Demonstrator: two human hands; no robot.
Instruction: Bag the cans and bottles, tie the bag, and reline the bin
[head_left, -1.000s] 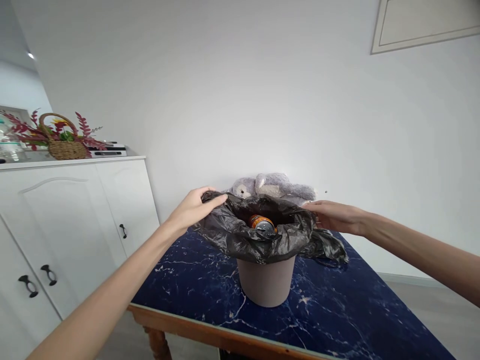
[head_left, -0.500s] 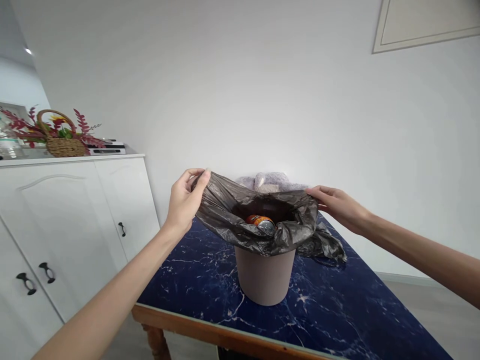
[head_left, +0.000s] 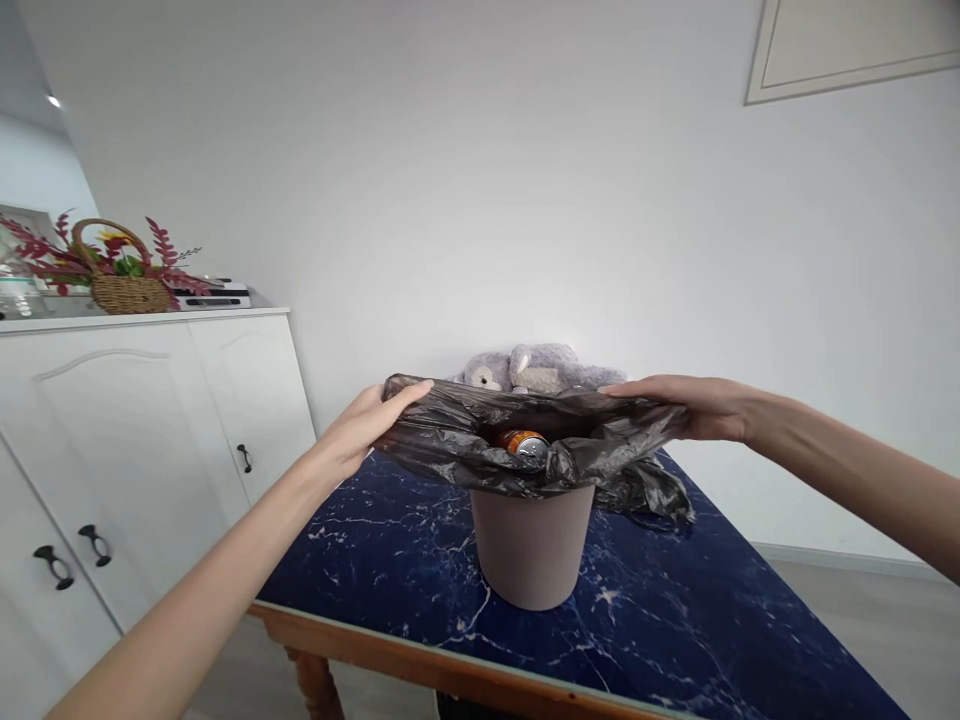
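Note:
A black plastic garbage bag (head_left: pixel 450 440) lines a grey-beige trash bin (head_left: pixel 531 550) standing on the table. My left hand (head_left: pixel 367 425) grips the bag's edge at the left, thumb on top. At the right, my right hand (head_left: pixel 694 405) is closed on the opposite edge, and the bag is stretched wide between both hands above the rim. An orange drink can (head_left: pixel 525 445) with a silver end lies in the bag's mouth; its lower part is hidden by the plastic.
The bin rests on a blue marble-patterned table (head_left: pixel 405 570) with a wooden edge. Behind it lies a grey plush toy (head_left: pixel 547 368); beside it, crumpled black plastic (head_left: pixel 652 490). To the left stands a white cabinet (head_left: pixel 150 430) bearing a flower basket (head_left: pixel 131 293).
My left hand has moved down and slightly left with the bag's edge. My right hand has shifted outward. The bag's mouth is flatter and wider, showing more of the plush toy.

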